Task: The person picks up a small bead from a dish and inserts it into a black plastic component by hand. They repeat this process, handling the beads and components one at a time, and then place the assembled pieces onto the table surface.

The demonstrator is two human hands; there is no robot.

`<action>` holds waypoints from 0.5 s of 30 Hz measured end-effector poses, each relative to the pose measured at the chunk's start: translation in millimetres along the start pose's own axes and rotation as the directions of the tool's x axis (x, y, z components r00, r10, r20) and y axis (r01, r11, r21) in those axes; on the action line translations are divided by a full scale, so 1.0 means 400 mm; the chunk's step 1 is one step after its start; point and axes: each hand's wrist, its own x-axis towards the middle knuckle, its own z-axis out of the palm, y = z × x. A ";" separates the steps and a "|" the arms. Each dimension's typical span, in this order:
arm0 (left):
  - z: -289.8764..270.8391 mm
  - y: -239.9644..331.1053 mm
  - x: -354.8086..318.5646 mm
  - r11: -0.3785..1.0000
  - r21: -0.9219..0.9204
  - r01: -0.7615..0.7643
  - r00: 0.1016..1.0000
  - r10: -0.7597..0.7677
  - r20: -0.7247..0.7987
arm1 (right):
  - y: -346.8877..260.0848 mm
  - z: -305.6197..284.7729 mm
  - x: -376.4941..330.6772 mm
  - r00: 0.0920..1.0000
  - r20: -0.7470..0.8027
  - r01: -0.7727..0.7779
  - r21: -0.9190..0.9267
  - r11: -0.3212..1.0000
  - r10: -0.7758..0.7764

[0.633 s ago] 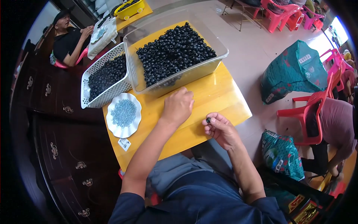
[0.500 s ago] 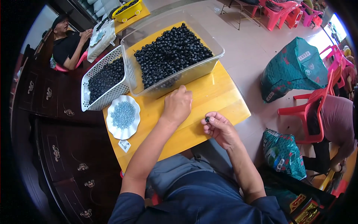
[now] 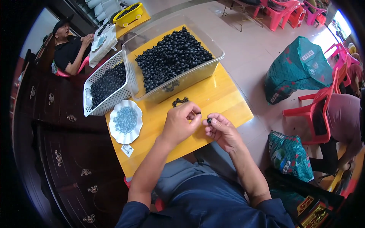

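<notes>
Hands meet over the near edge of the yellow wooden table (image 3: 228,102). Right hand (image 3: 222,131) has its grip clamped on a small black bead (image 3: 209,120), pinched between thumb and fingertip. Left hand (image 3: 180,123) sits just beside it, fingers curled together, tips pinched toward the bead; can't tell if anything is in them. Just beyond the left hand, a short cluster of black beads (image 3: 180,101) lies on the table. Left of that, a white scalloped plate (image 3: 114,131) holds small blue-grey metal bits; a small tag (image 3: 127,150) lies near it at the table edge. Further back, a clear plastic tub (image 3: 213,68) is heaped with black beads, and a white mesh basket (image 3: 95,110) with more beads touches its left side. Far left corner: another person (image 3: 68,49) seated by a yellow bin (image 3: 129,15).
</notes>
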 end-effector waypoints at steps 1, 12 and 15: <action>-0.006 0.006 -0.018 0.996 -0.084 -0.016 1.000 0.014 -0.022 | 0.002 0.006 0.000 1.000 -0.002 0.002 0.012 1.000 -0.002; -0.042 -0.007 -0.130 0.966 -0.219 0.135 0.979 -0.164 -0.120 | 0.053 0.035 0.022 0.998 0.013 -0.056 0.028 0.998 0.055; -0.049 0.003 -0.135 0.961 -0.271 0.056 0.986 -0.096 -0.135 | 0.068 0.054 0.022 0.998 0.048 -0.046 0.003 0.999 0.046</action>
